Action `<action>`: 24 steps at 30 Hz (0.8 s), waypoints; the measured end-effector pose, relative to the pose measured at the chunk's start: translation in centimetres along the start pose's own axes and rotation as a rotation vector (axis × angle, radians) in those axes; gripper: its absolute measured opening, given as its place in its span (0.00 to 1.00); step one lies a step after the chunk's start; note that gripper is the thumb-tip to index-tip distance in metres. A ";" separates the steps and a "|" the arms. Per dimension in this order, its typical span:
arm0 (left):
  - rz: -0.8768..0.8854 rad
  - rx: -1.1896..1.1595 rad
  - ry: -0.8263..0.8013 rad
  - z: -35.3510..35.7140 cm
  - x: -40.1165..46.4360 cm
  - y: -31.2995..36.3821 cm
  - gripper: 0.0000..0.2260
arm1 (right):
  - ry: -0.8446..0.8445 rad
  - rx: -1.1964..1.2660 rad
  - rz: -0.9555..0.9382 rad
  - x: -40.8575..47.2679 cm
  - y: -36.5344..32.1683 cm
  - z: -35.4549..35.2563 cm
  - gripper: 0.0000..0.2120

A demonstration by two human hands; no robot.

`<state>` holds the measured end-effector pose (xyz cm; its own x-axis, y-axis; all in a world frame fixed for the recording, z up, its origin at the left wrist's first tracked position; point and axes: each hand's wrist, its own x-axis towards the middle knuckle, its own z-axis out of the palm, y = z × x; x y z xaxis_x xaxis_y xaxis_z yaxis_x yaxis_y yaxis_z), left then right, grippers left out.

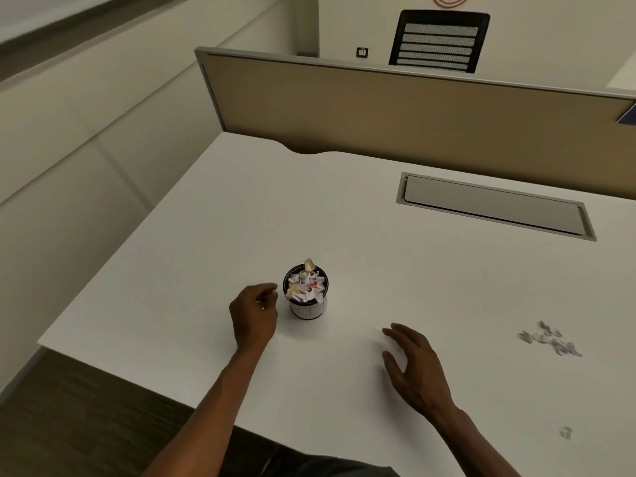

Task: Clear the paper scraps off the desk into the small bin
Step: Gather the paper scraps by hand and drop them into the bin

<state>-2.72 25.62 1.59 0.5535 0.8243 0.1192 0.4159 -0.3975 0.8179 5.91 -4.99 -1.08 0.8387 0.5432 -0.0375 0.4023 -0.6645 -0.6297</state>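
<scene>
2 bare hands over white desk [344,218], head view only. Left hand [254,313] just left of small bin [306,294], fingers [266,290] curled in loosely, tips near bin rim but not touching as far as visible; something tiny and white maybe pinched at fingertips, too small to tell. Right hand [411,366] hovering low over desk, to the right of bin and nearer to the desk's front edge, fingers spread open, thumb apart, holding nothing.

Small bin: round, dark rim, white label w/ unreadable marks on side, standing upright near middle-front of desk. Filled above rim w/ crumpled paper bits [304,282], mostly white, 2 yellowish ones, 1 sticking up at far side of rim, 1 small red spot inside.

Loose paper scraps [550,339] in a small scattered group on desk, far right, well apart from both hands and bin. 1 more single scrap [566,432] closer to front edge, right side, also apart from the rest.

Behind: closed cable hatch [495,206] set into desk, beige partition [413,111] along back edge, black mesh chair back [438,41] beyond partition.
</scene>
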 end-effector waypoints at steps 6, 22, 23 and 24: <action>0.246 -0.110 0.015 -0.6 0.9 4.5 0.07 | -0.014 0.004 0.012 -0.4 0.1 0.4 0.20; 0.516 0.374 -0.147 -2.4 3.2 2.0 0.14 | -0.008 -0.136 -0.068 -0.6 -0.1 0.9 0.25; 0.511 0.402 -0.147 -2.9 3.3 1.5 0.14 | 0.009 -0.134 -0.066 -0.5 -0.2 0.9 0.25; 0.510 0.420 -0.143 -3.4 3.3 1.1 0.15 | 0.033 -0.132 -0.058 -0.5 -0.3 0.9 0.25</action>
<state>-2.92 29.27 4.75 0.8329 0.4417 0.3334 0.3061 -0.8696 0.3875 5.00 -4.61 -1.61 0.8235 0.5668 0.0233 0.4933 -0.6952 -0.5228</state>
